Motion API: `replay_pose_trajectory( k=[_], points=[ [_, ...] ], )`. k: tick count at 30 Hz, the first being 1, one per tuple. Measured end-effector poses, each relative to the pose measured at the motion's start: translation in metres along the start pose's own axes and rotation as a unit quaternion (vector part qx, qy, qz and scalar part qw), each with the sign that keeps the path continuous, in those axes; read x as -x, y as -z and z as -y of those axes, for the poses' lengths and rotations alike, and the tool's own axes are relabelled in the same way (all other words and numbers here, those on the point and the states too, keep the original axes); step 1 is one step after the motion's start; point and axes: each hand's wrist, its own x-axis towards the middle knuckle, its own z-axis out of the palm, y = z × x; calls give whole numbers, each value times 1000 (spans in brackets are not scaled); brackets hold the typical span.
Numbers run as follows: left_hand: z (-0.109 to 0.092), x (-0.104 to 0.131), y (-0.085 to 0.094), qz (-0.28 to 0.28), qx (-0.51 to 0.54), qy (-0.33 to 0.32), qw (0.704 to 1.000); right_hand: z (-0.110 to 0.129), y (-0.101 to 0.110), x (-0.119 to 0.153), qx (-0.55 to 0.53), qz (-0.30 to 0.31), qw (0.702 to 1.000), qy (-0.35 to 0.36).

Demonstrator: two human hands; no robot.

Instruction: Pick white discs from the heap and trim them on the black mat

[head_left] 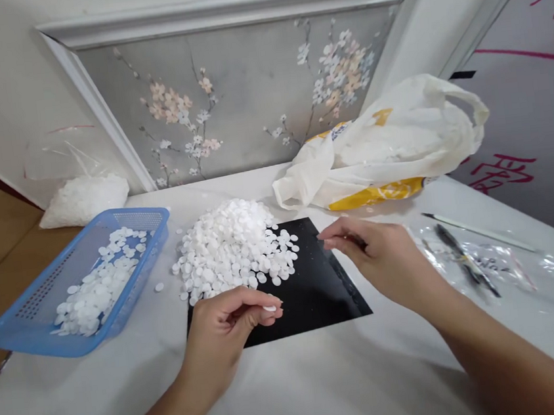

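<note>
A large heap of small white discs [226,246] lies on the table and over the left part of a black sheet [297,304]. In front of the heap, my left hand [230,324] pinches one white disc [270,308] between thumb and fingers, above the sheet's near part. My right hand [375,250] is over the right edge of the sheet, its thumb and forefinger pressed together. Whatever sits between those fingertips is too small to make out.
A blue basket [138,275] holding more discs stands at the left, with a clear bag of white pieces [85,198] behind it. A white plastic bag [384,150] lies at the back right. Tweezers [465,260], a white stick [482,233] and clear packets lie at the right.
</note>
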Motion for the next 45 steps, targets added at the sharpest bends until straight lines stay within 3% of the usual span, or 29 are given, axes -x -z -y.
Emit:
replay_pose_trajectory(
  k=[4,7,12,15,19,22,24,26,28,32,34,37,39,41,43,45],
  points=[
    [1,-1,0,-1,-5,8,1000,10,-4,4,-51,39,998,-26],
    [2,-1,-1,7,-40,6,999,25,-13,11,-160,59,985,-17],
    [4,-2,-5,53,-206,-70,975,50,-37,28,-282,187,941,-25],
    [2,-2,-2,48,-218,-82,971,46,-42,26,-301,196,933,-19],
    [-7,-4,16,-20,-175,-65,982,20,-35,12,-223,117,966,-59],
    [-11,-9,30,-65,-263,-86,959,4,-29,4,-134,106,981,-97],
    [-7,-14,36,-46,-333,-142,931,0,-28,3,-97,118,985,-86],
    [0,-17,37,13,-379,-192,905,2,-30,5,-84,127,987,-48],
    [7,-18,37,76,-417,-199,883,6,-32,7,-83,150,985,-9],
    [10,-20,36,162,-463,-171,854,17,-32,12,-101,258,959,59],
    [8,-20,38,163,-459,-168,857,23,-30,17,-89,277,950,111],
    [8,-21,41,103,-447,-179,870,29,-33,34,-7,257,945,200],
    [11,-20,41,77,-444,-189,872,25,-38,51,59,247,930,266],
    [16,-17,38,85,-444,-201,869,10,-42,68,106,246,910,317],
    [22,-14,36,101,-444,-214,864,-13,-40,79,158,222,909,316],
    [26,-12,35,100,-447,-213,863,-36,-33,83,240,153,925,252]
  ],
)
